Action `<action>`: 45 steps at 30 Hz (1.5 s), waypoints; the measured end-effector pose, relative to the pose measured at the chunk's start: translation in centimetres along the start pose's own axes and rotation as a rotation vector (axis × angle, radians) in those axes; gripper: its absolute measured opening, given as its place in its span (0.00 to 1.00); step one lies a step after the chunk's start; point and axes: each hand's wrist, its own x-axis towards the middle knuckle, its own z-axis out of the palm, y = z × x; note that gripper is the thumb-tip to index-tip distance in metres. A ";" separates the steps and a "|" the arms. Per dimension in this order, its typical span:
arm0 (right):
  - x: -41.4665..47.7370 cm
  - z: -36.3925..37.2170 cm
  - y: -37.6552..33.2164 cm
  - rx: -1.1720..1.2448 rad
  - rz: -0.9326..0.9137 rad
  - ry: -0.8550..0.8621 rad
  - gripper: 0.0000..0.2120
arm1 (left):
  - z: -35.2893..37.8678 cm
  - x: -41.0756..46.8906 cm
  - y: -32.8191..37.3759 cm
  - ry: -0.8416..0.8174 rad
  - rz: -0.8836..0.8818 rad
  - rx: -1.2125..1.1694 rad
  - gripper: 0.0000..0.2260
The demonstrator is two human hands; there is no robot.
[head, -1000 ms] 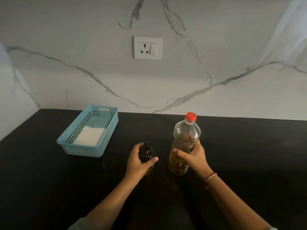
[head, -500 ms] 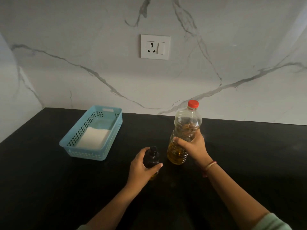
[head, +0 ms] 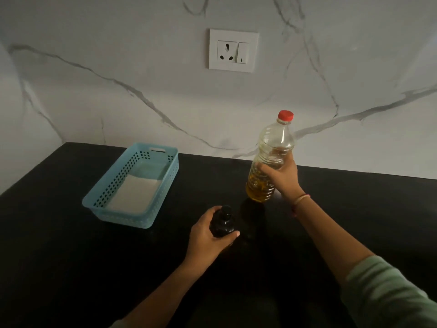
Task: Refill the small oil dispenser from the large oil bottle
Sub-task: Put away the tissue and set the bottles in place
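Basket (head: pixel 123 217) on the counter (head: pixel 71 256) at left, flat pad (head: pixel 134 196) in it, small oil dispenser (head: pixel 222 224) in the left hand (head: pixel 205 242) to the basket's right and nearer, large oil bottle (head: pixel 274 145) in the right hand (head: pixel 283 179) farther back and right, socket (head: pixel 233 50) on the wall (head: pixel 94 102) behind.

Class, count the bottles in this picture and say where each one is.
2. The large oil bottle, red-capped, is gripped by the right hand, farther back on the right. The small dark dispenser is gripped by the left hand, nearer the camera. No others are visible.
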 end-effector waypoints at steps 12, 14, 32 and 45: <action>6.6 2.1 2.8 -0.020 0.012 0.061 0.34 | -0.2 2.5 -0.1 0.041 0.032 0.009 0.28; 7.3 2.2 3.3 -0.029 0.021 0.057 0.34 | -0.2 3.0 0.1 0.048 0.036 0.009 0.27; 11.7 2.4 5.1 -0.081 0.055 0.038 0.39 | -0.2 5.1 0.0 0.074 0.030 -0.014 0.27; 4.5 0.7 3.4 -0.071 0.053 0.175 0.42 | -0.4 5.2 -0.6 0.003 -0.064 -0.041 0.42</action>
